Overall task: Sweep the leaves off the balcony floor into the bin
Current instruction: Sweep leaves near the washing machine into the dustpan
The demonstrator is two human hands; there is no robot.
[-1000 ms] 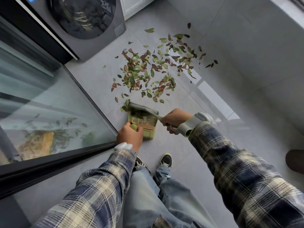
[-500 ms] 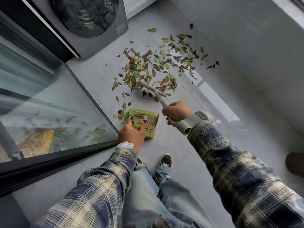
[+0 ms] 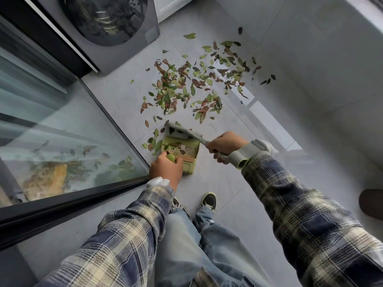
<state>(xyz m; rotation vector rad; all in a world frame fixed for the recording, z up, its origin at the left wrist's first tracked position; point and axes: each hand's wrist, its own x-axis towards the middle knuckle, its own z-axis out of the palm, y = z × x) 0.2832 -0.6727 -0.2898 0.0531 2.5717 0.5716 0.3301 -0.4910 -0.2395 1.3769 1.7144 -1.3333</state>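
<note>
On grey floor point(image 3: 238, 183), scattered green-brown leaves point(image 3: 186, 88)

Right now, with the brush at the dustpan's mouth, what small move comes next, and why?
Probably pull the brush the last bit into the dustpan, which the left hand holds: the brush head lies right at its mouth, and the main pile of leaves lies farther out.

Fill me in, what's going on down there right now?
A person is sweeping leaves on the tiled floor. The left hand grips the handle of a small green dustpan set on the floor; the right hand holds a hand brush with its head at the pan's mouth. A few leaves lie in the pan; most lie scattered beyond it.
</note>
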